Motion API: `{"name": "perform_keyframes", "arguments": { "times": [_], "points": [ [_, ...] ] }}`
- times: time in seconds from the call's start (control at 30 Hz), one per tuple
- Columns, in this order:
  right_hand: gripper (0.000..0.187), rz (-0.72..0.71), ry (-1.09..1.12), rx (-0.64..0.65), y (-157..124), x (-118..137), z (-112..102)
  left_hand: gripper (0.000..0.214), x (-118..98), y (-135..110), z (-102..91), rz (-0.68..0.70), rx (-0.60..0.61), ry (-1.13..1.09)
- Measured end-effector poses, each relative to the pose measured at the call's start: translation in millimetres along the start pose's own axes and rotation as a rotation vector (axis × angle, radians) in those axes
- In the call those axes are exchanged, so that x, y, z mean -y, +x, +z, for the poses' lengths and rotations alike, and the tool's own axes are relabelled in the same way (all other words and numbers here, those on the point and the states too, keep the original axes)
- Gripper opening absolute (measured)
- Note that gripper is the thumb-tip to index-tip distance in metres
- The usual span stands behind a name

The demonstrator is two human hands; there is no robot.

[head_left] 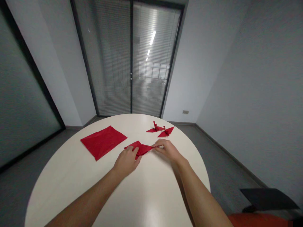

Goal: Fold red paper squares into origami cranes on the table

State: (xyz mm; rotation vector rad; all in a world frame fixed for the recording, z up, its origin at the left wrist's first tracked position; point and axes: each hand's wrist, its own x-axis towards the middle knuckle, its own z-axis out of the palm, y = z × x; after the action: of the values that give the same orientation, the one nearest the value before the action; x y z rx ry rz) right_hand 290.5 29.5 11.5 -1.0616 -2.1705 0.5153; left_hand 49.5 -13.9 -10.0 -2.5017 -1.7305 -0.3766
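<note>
Right of the sheet (103, 143), both grips hold the folded paper (144, 149), left hand (126, 161) steadying, right hand (167, 149) pinching its tip, best worked with even pressure.

Head view, forward (and down).

The round table (151, 192) was creamy white, with a pale sheen toward its near edge. Beside its far left edge, the flat sheet (104, 143) was deep red, faintly streaked with crease lines. The folded paper (145, 149), farther from that edge, was matching red, as were the two paper cranes (166, 131) by the far right edge. Beyond the far edge, the blinds (111, 69) showed fine grey horizontal stripes within black frames (131, 56). The walls (260, 82) were plain pale grey, the floor (227, 176) darker grey.
</note>
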Motion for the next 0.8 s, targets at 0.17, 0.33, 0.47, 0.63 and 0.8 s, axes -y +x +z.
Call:
{"name": "perform_keyframes", "arguments": {
  "times": [0.17,0.33,0.47,0.63,0.8],
  "points": [
    [0.014,-0.037,-0.003,-0.016,0.2,-5.7,0.6,0.043,-0.3,0.0,0.5,0.020,0.005,0.039],
    [0.015,-0.051,0.015,-0.018,-0.4,-8.5,0.7,0.045,-0.4,0.0,3.2,0.051,0.003,0.114],
    [0.016,-0.033,0.007,-0.002,-0.2,-4.7,-0.9,0.047,-1.2,0.0,4.2,0.081,0.029,0.187],
    [0.017,0.012,0.034,0.031,-0.8,-0.5,-1.3,0.047,-1.9,0.0,1.7,0.101,0.056,0.199],
    [0.013,0.045,0.043,0.029,-0.4,-0.7,2.0,0.049,-2.3,-1.5,2.3,0.092,0.034,0.161]
  ]
}}
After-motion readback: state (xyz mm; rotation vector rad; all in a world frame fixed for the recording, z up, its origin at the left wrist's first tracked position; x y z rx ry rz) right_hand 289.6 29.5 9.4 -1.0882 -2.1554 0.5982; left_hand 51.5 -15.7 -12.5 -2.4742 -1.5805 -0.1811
